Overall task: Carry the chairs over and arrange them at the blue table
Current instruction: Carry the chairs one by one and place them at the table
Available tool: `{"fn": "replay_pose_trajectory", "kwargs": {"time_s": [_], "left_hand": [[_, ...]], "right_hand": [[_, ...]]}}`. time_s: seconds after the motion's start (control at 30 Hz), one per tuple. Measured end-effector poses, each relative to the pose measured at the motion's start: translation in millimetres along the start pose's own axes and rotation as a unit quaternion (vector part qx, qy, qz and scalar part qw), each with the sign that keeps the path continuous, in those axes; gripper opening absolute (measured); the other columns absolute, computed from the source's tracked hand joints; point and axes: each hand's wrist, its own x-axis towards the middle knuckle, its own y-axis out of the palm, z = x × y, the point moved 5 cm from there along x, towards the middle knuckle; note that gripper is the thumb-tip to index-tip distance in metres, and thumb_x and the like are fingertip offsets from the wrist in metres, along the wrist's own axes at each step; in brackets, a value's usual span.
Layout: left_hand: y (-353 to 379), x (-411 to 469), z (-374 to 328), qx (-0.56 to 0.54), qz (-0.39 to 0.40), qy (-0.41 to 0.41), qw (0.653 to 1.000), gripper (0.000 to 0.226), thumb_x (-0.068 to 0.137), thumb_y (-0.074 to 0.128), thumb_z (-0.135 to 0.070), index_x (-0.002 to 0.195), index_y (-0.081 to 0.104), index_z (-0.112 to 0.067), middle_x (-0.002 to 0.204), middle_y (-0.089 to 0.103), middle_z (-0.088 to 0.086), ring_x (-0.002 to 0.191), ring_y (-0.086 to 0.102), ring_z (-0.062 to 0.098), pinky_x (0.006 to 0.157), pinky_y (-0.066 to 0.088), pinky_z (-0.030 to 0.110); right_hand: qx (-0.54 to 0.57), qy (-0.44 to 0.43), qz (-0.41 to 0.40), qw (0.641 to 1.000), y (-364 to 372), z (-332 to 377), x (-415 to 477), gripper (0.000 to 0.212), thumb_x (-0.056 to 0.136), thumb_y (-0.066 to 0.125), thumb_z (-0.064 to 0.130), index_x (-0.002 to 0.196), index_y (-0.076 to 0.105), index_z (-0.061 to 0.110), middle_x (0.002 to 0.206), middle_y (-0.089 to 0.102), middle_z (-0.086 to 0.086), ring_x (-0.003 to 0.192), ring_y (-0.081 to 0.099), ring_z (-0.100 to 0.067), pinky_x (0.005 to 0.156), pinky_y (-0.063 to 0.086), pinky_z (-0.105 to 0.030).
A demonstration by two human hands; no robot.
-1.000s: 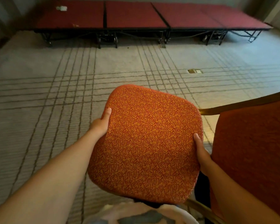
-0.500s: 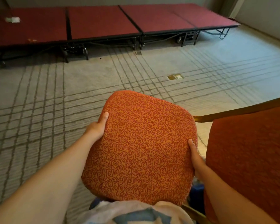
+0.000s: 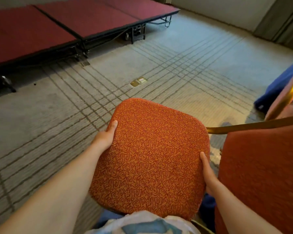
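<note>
I hold a chair in front of me, lifted off the carpet, its orange patterned seat [image 3: 150, 157] facing up. My left hand [image 3: 105, 137] grips the seat's left edge with the thumb on top. My right hand [image 3: 208, 173] grips the right edge, fingers hidden underneath. The chair's red backrest [image 3: 260, 174] with its gold frame bar [image 3: 243, 127] stands at my right. A blue cloth, the blue table's cover [image 3: 281, 81], shows at the right edge. Another chair's back [image 3: 282, 100] leans against it.
A low red stage platform [image 3: 57, 31] on black legs runs along the far left. A brass floor outlet [image 3: 139, 81] sits in the grey lined carpet [image 3: 184, 68] ahead. A wall and a dark curtain [image 3: 281, 19] close the far right.
The view has swung right: the stage slid left, and the blue table cover came into sight at the right edge. Both hands keep the same grip on the seat.
</note>
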Motion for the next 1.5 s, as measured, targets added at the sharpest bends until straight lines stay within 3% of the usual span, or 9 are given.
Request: {"fn": "replay_pose_trajectory", "kwargs": {"time_s": [0.07,0.13,0.43,0.53,0.77,0.97,1.2,1.4,1.5], "left_hand": [[-8,43,-48,0.019,0.021,0.049,0.998,0.101,0.079,0.026,-0.081,0.133,0.054,-0.001,0.136,0.052,0.026,0.129,0.047,0.037,0.107,0.035,0.038],[-12,81,-99,0.047,0.028,0.09,0.994,0.096,0.083,0.027,-0.078,0.128,0.057,0.002,0.132,0.055,0.027,0.125,0.05,0.037,0.104,0.037,0.037],[57,200,-265,0.106,0.127,0.208,0.964,0.106,0.075,0.023,-0.084,0.133,0.053,-0.001,0.136,0.051,0.026,0.128,0.047,0.038,0.108,0.033,0.039],[98,238,-313,0.117,0.159,0.222,0.955,0.099,0.08,0.026,-0.081,0.134,0.054,-0.003,0.136,0.052,0.025,0.128,0.048,0.038,0.107,0.033,0.038],[192,328,-477,0.101,0.185,0.25,0.945,0.091,0.087,0.032,-0.074,0.136,0.05,0.001,0.139,0.049,0.025,0.13,0.045,0.037,0.108,0.032,0.036],[252,389,-572,0.117,0.2,0.231,0.945,0.095,0.083,0.032,-0.078,0.134,0.053,0.001,0.136,0.052,0.025,0.127,0.048,0.038,0.107,0.034,0.038],[314,462,-685,0.168,0.228,0.246,0.927,0.097,0.084,0.028,-0.078,0.131,0.054,0.002,0.133,0.054,0.027,0.123,0.051,0.039,0.104,0.036,0.039],[385,539,-837,0.191,0.27,0.275,0.903,0.101,0.081,0.029,-0.082,0.13,0.055,0.002,0.13,0.056,0.026,0.121,0.053,0.039,0.104,0.038,0.039],[416,565,-918,0.189,0.284,0.319,0.884,0.117,0.064,0.023,-0.095,0.131,0.058,-0.006,0.129,0.058,0.024,0.12,0.054,0.038,0.104,0.04,0.041]], "right_hand": [[0.035,0.024,-0.052,0.998,10,11,23,0.123,0.032,0.063,0.093,0.135,0.055,0.027,0.116,0.069,-0.009,0.104,0.065,-0.031,0.1,0.047,-0.049],[0.068,0.021,-0.104,0.992,15,23,46,0.129,0.021,0.063,0.097,0.127,0.061,0.024,0.114,0.071,-0.011,0.103,0.067,-0.032,0.101,0.047,-0.053],[0.145,-0.005,-0.263,0.954,16,108,97,0.125,0.026,0.062,0.096,0.12,0.066,0.015,0.109,0.072,-0.011,0.1,0.068,-0.032,0.1,0.049,-0.052],[0.169,0.005,-0.279,0.945,14,139,129,0.105,0.052,0.063,0.086,0.125,0.062,0.011,0.11,0.07,-0.014,0.102,0.066,-0.034,0.1,0.048,-0.053],[0.21,-0.004,-0.285,0.935,-30,249,250,0.135,0.014,0.07,0.09,0.125,0.063,0.014,0.109,0.072,-0.013,0.099,0.069,-0.032,0.095,0.052,-0.049],[0.221,0.004,-0.286,0.932,-54,334,325,0.121,0.023,0.069,0.088,0.121,0.063,0.018,0.11,0.072,-0.013,0.101,0.068,-0.03,0.087,0.052,-0.039],[0.238,0.022,-0.322,0.916,-75,392,423,0.123,0.031,0.067,0.093,0.128,0.061,0.017,0.109,0.073,-0.012,0.1,0.069,-0.032,0.1,0.049,-0.051],[0.29,0.001,-0.361,0.886,-86,475,531,0.124,0.03,0.067,0.093,0.127,0.062,0.016,0.107,0.073,-0.011,0.099,0.069,-0.031,0.102,0.048,-0.05],[0.319,-0.021,-0.378,0.869,-79,542,561,0.117,0.029,0.068,0.09,0.123,0.061,0.02,0.105,0.073,-0.011,0.098,0.068,-0.03,0.098,0.049,-0.047]]}}
